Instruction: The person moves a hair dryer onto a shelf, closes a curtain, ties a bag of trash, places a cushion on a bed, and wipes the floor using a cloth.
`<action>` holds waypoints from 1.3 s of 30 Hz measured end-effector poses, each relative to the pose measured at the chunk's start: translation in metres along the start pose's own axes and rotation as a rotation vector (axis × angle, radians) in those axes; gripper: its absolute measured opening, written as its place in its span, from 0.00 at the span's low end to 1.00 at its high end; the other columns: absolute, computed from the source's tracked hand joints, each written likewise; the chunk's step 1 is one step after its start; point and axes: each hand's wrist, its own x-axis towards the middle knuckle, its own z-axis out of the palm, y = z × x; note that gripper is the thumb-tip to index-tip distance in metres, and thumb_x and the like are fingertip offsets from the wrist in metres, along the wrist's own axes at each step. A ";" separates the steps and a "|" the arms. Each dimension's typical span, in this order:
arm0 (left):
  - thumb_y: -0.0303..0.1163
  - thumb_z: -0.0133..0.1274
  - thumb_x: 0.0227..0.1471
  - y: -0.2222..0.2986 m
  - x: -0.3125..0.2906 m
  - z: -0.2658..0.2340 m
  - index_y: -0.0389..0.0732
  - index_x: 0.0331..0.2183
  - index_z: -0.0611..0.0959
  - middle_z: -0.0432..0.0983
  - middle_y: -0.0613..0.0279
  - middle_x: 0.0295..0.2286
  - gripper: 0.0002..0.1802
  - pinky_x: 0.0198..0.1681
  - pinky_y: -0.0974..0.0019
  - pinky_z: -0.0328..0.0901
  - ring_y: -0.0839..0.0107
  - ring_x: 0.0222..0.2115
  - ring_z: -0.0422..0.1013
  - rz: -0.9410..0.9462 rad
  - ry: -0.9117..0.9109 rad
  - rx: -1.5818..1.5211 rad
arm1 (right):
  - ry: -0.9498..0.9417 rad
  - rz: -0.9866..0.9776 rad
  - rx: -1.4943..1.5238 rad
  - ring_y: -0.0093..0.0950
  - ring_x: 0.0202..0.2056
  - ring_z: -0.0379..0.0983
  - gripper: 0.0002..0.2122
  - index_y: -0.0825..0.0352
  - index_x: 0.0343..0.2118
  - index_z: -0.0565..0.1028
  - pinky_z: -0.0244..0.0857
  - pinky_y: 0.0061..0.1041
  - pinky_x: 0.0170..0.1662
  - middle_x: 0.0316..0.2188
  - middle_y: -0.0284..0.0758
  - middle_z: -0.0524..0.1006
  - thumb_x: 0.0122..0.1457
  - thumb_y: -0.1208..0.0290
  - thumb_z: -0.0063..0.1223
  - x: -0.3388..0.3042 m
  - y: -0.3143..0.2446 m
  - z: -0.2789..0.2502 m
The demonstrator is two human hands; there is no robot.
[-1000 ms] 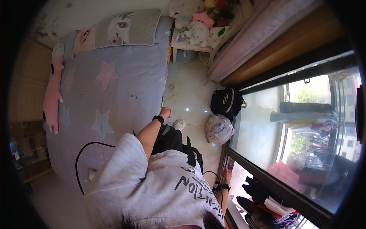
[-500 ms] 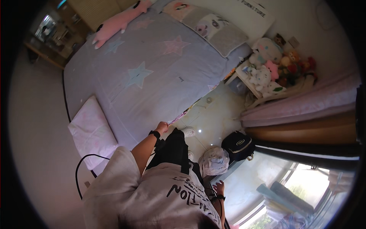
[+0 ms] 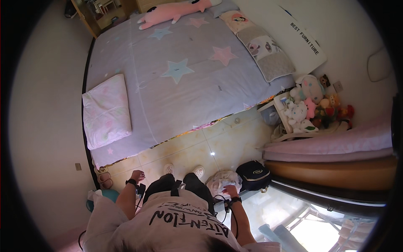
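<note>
Beside the bed (image 3: 147, 105), my left grip (image 3: 137, 175) hangs and my right grip (image 3: 230, 191) overlaps the plastic bag (image 3: 219, 178) in view, spread or closed I cannot tell for either; bag sits beside the backpack (image 3: 254, 176), presumably kept there out of the way.

a wide bed under a grey-lavender cloth cover printed with pink and blue stars (image 3: 168, 101) fills much of the room, its head against a smooth white headboard with dark lettering (image 3: 285, 38). a plain pale wall (image 3: 46, 105) on the left carries a small square plate (image 3: 78, 166). glossy cream marbled floor tiles (image 3: 184, 145) catch a bright spot of light (image 3: 213, 153). a low white stand (image 3: 283, 115) sits beside the bed. a long pale-pink fabric curtain (image 3: 323, 143) hangs near dark-framed window glass (image 3: 315, 235), bright with daylight.
</note>
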 end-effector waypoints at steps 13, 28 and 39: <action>0.19 0.42 0.33 -0.055 -0.027 -0.069 0.41 0.31 0.73 0.68 0.62 0.24 0.16 0.23 0.72 0.64 0.76 0.19 0.64 0.435 -0.077 -0.232 | -0.196 -0.045 -0.281 0.35 0.32 0.68 0.30 0.60 0.46 0.46 0.67 0.35 0.28 0.29 0.44 0.69 0.40 0.81 0.47 0.041 -0.072 0.080; 0.35 0.35 0.44 -0.290 0.033 -0.242 0.42 0.31 0.71 0.71 0.58 0.25 0.13 0.22 0.72 0.60 0.72 0.20 0.66 -0.007 0.098 -0.916 | -0.415 -0.362 -1.001 0.25 0.29 0.67 0.27 0.66 0.40 0.60 0.63 0.23 0.32 0.23 0.34 0.72 0.34 0.73 0.59 0.057 -0.052 0.286; 0.33 0.40 0.42 -0.257 0.027 -0.334 0.42 0.28 0.71 0.70 0.62 0.20 0.08 0.19 0.77 0.58 0.73 0.17 0.67 0.279 0.227 -1.199 | -0.339 -0.456 -1.100 0.25 0.12 0.66 0.09 0.65 0.10 0.70 0.63 0.23 0.20 0.10 0.36 0.69 0.41 0.69 0.47 0.126 -0.154 0.501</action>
